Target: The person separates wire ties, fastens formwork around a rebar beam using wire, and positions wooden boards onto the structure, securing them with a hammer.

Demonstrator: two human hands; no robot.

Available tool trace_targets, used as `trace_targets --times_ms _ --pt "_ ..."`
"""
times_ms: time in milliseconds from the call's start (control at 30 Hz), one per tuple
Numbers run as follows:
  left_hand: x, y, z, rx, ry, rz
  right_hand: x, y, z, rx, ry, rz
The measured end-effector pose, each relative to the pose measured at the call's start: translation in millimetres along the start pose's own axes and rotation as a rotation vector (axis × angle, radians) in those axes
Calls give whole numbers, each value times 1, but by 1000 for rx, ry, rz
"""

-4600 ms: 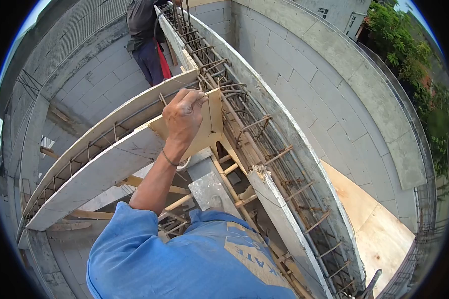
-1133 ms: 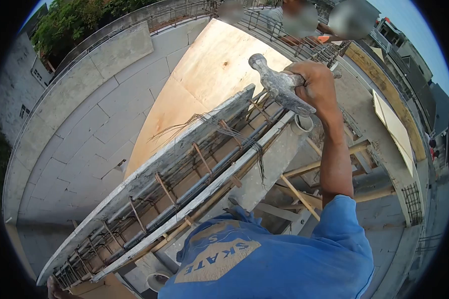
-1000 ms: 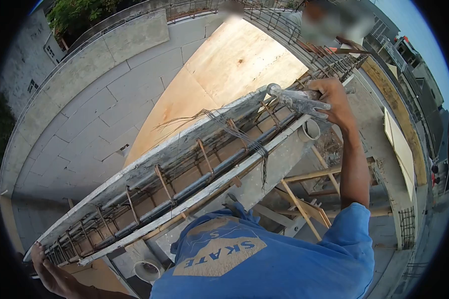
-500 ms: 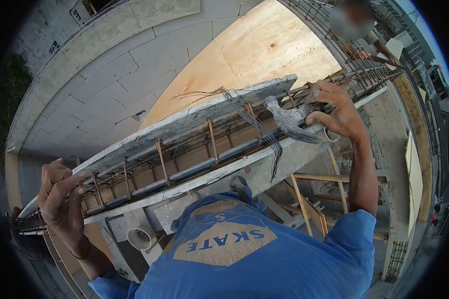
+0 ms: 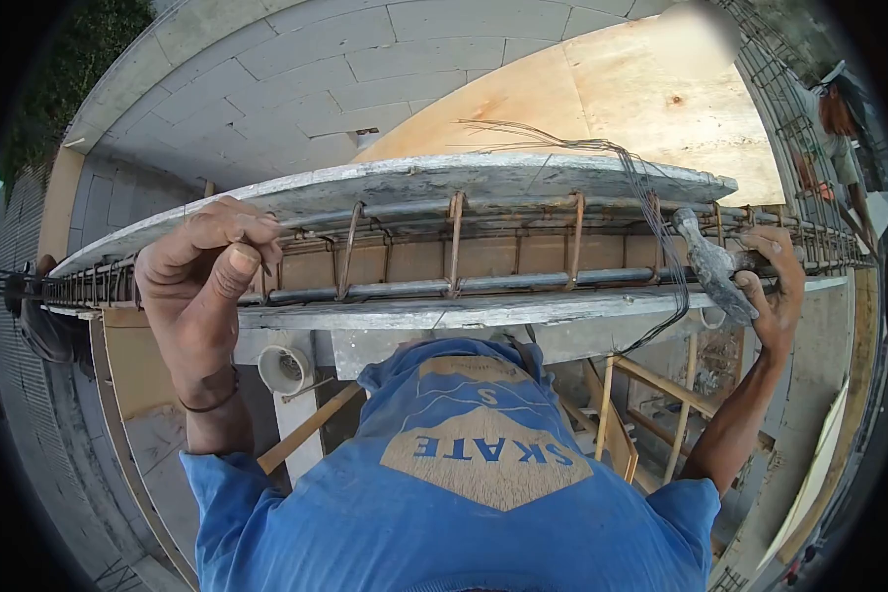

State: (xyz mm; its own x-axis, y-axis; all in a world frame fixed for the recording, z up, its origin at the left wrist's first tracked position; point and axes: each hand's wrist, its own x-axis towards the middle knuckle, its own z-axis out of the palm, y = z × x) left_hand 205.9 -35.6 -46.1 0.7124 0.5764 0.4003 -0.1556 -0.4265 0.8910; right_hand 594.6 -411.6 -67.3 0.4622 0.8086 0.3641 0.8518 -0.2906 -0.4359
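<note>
Since about a second ago, the left hand [image 5: 202, 286] had been lifted from the view's corner to the rebar cage [image 5: 523, 283]; it was closed to a pinch, anything in it too small to tell. The hammer [image 5: 715, 268] was gripped by its handle in the right hand [image 5: 779, 286], over the cage's right part. Probably head-heavy, stiff, hard to break, best held low on the handle. Swings were likely hemmed by form boards [image 5: 444, 316] and draped wires [image 5: 653, 212].
</note>
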Motion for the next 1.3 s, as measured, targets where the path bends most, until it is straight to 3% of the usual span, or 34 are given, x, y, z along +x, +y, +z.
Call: trace_targets --times_ms 133,167,233,367,433,533,567,600,667,733,767,800,833,867,900,967,1067,1133,1167,1233,1300 --pt "-8 -17 -17 -340 62 -110 -2 4 4 30 38 -22" --pt "-10 -20 -22 -305 101 -92 -3 8 3 45 56 -20" --pt "-14 -22 -27 -433 125 -246 -10 25 2 85 105 -23" --pt "-26 -16 -36 -456 220 -201 -19 43 -5 38 257 -8" --pt "-39 -8 -40 -385 103 -38 -30 46 -17 13 413 -10" --pt "-63 -9 -28 -605 -65 145 -13 -58 0 225 746 -256" --pt "-73 -13 -23 -713 -150 157 -6 -96 16 360 777 -403" --pt "-82 -20 -18 -702 -100 172 -3 -130 31 525 744 -549" --pt "-101 -40 -11 -922 -326 127 7 -185 69 884 490 -771" --pt "-124 -63 -8 -952 -279 71 24 -243 100 1095 10 -727" --pt "-134 -70 -10 -983 -268 2 54 -266 104 976 -405 -823" --pt "-145 -73 -19 -953 -252 -90 69 -300 133 1033 -508 -906" --pt "-158 -80 -28 -952 -209 -80 68 -299 157 1077 -652 -932" --pt "-172 -91 -35 -909 -157 -197 66 -296 183 1116 -801 -952" --pt "-187 -103 -40 -871 -104 -315 61 -305 205 1121 -846 -966" --pt "-224 -134 -45 -751 144 -509 46 -332 245 1361 -978 -711" --pt "-290 -187 -43 -541 478 -860 42 -332 294 1422 -1279 -666" --pt "-337 -212 -37 -458 636 -1042 34 -344 320 1359 -1319 -620" --pt "-364 -229 -25 -462 658 -1049 28 -348 333 1297 -1317 -576" --pt "-414 -263 1 -645 1095 -1145 16 -345 360 1184 -1334 -555" --pt "-452 -277 22 -634 1249 -1119 0 -331 387 1067 -1338 -544"
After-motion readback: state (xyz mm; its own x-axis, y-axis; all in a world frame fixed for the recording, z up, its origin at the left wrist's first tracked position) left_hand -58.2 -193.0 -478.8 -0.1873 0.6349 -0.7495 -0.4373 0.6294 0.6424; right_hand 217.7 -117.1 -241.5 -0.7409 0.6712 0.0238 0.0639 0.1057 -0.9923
